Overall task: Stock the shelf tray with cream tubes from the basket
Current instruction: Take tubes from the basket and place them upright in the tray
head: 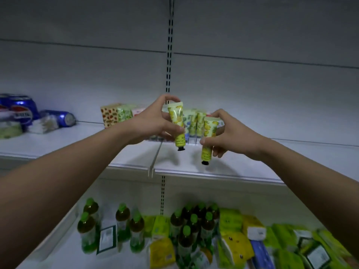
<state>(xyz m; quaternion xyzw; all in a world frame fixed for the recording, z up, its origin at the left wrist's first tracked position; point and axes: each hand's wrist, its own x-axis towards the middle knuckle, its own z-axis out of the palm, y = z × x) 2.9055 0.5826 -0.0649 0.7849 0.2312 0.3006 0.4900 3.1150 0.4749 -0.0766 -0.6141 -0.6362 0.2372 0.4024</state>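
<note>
Left hand: the left hand (155,121) pinches a yellow cream tube (177,124) between thumb and curled fingers, holding it above the shelf with its black cap pointing down.
Right hand: the right hand (229,134) grips a second yellow tube (208,136) the same way, cap down, a little lower and just beside the first; the two tubes do not touch.
Tubes held, count: two, one in each hand, both with a yellow fruit print and a black cap.
Tray: the shelf tray (191,139) sits at the back of the middle shelf (252,164), directly behind both hands; its clear front shows between the two tubes.
Tubes in tray: a row of standing tubes (194,121) with green and blue prints; the hands cover part of the row, so an exact count cannot be given.
In the way: the hands and the held tubes themselves block most of the tray; a white divider (155,158) runs front to back along the shelf just left of it.
Left of the tray: patterned small boxes (116,114) stand against the back wall, about three, partly hidden by the left hand.
Far left: blue drink cans (21,108), one more lying on its side (62,118), next to pale soft packs (42,124).
Lower shelf: green-capped bottles (186,226), roughly a dozen, stand in two groups, with yellow and green packets (235,245) piled to the right, blurred.
Basket: not visible in this view.
</note>
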